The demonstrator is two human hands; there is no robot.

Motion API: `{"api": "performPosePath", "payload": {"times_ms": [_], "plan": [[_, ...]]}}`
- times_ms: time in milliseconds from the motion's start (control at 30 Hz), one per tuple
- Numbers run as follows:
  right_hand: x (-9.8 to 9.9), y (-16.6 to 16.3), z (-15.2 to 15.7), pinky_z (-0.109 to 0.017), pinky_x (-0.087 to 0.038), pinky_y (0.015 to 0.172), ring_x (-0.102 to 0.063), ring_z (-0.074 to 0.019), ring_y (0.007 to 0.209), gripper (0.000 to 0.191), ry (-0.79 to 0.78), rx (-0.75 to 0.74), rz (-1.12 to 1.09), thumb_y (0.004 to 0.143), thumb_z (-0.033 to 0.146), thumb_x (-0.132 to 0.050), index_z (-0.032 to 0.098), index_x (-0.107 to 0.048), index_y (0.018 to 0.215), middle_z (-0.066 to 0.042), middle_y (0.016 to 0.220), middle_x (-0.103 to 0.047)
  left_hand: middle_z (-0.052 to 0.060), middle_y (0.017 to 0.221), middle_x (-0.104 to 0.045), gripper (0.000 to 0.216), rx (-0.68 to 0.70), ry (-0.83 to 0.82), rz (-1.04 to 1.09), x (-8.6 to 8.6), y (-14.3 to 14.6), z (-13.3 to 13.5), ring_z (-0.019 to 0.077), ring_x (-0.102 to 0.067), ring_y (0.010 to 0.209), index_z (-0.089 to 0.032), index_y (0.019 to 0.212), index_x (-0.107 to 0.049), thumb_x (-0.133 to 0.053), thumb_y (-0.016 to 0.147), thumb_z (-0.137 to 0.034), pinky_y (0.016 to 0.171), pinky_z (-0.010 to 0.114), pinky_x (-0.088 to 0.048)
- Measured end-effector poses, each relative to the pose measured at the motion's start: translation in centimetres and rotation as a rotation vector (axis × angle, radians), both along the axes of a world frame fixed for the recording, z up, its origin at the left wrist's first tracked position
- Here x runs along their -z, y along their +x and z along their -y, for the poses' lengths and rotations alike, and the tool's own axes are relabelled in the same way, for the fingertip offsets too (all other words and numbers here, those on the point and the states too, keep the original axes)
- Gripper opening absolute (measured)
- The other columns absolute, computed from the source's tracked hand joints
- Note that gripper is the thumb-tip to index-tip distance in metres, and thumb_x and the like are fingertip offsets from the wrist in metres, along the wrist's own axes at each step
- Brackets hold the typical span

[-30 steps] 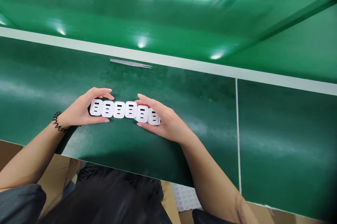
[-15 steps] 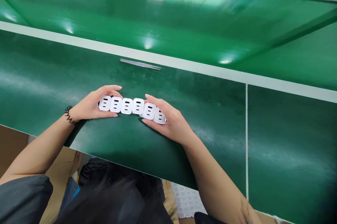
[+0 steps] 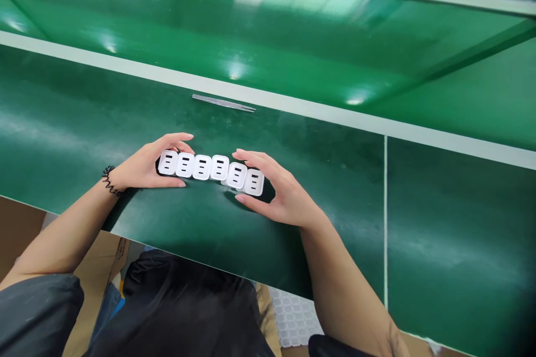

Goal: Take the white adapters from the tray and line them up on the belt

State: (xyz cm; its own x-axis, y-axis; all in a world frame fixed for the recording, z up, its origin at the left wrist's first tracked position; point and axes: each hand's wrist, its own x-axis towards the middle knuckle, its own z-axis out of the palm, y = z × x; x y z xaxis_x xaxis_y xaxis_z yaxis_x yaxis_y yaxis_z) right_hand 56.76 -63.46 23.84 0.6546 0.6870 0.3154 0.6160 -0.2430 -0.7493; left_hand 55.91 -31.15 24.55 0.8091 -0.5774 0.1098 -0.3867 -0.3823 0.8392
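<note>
Several white charger blocks (image 3: 202,167) stand side by side in a slightly bent row on the green tabletop. Their upper faces each show three dark port slots. At the row's left end, my left hand (image 3: 153,162) curls around the outer blocks, thumb on the near side and fingers on the far side, the index finger lifted. Around the right end, my right hand (image 3: 280,185) is open, with a visible gap between its palm and the last charger block (image 3: 253,182). The two right-hand blocks sit a little nearer to me than the others.
Metal tweezers (image 3: 224,103) lie beyond the row, close to a pale strip (image 3: 293,101) along the table's back. Behind it rises a glossy green panel (image 3: 201,27). A white line (image 3: 386,223) crosses the tabletop at right. Below the near edge are cardboard (image 3: 94,267) and a clear blister tray (image 3: 295,318).
My right hand has loosened and drawn back to the right, uncovering the end block. My left hand stays around the left end, and the row looks almost the same.
</note>
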Motion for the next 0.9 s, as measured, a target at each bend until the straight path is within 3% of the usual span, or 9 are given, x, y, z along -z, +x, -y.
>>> {"api": "performPosePath", "payload": {"times_ms": [200,400,567,700,900], "plan": [[-0.2,-1.0,-1.3,-0.048,-0.055,0.097,-0.06,-0.0277,0.122,0.057,0.009,0.079,0.124,0.09,0.025,-0.065,0.025,-0.042,0.141,-0.015,0.132,-0.06,0.01,0.118,-0.066,0.085,0.003,0.004,0.008,-0.1,-0.1,0.1,0.0201,-0.064,0.109,-0.024,0.147,-0.036,-0.083,0.077,-0.035,0.095,0.029,-0.051],[0.2,-1.7,-2.0,-0.051,-0.051,0.103,-0.054,-0.0315,0.13,0.038,-0.172,0.197,0.458,0.09,0.03,-0.067,0.026,-0.058,0.127,-0.013,0.138,-0.057,0.01,0.118,-0.066,0.085,0.001,0.026,0.024,0.0,-0.1,0.0,0.0197,-0.064,0.107,-0.022,0.147,-0.036,-0.082,0.077,-0.037,0.092,0.028,-0.051],[0.5,-1.4,-1.9,-0.051,-0.049,0.105,-0.053,-0.0332,0.13,0.046,-0.281,0.287,0.533,0.09,0.039,-0.068,0.023,-0.059,0.132,-0.016,0.139,-0.056,0.01,0.118,-0.067,0.084,0.002,0.037,0.021,-0.2,-0.1,0.0,0.0204,-0.064,0.106,-0.022,0.146,-0.036,-0.081,0.078,-0.039,0.091,0.03,-0.052],[0.2,-1.3,-1.9,-0.054,-0.049,0.104,-0.05,-0.0368,0.132,0.058,-0.274,0.307,0.515,0.088,0.046,-0.069,0.018,-0.054,0.136,-0.021,0.142,-0.051,0.01,0.118,-0.067,0.084,-0.002,0.04,0.012,-0.3,-0.1,0.1,0.0203,-0.065,0.105,-0.022,0.146,-0.036,-0.081,0.078,-0.039,0.089,0.029,-0.052],[-0.6,-1.3,-1.2,-0.049,-0.053,0.099,-0.059,-0.0318,0.122,0.021,-0.123,0.296,0.574,0.085,0.037,-0.073,0.026,-0.067,0.101,-0.009,0.13,-0.063,0.01,0.118,-0.066,0.085,-0.007,0.039,0.003,-0.2,-0.1,0.0,0.0202,-0.065,0.105,-0.022,0.146,-0.036,-0.082,0.077,-0.04,0.091,0.03,-0.052]]}}
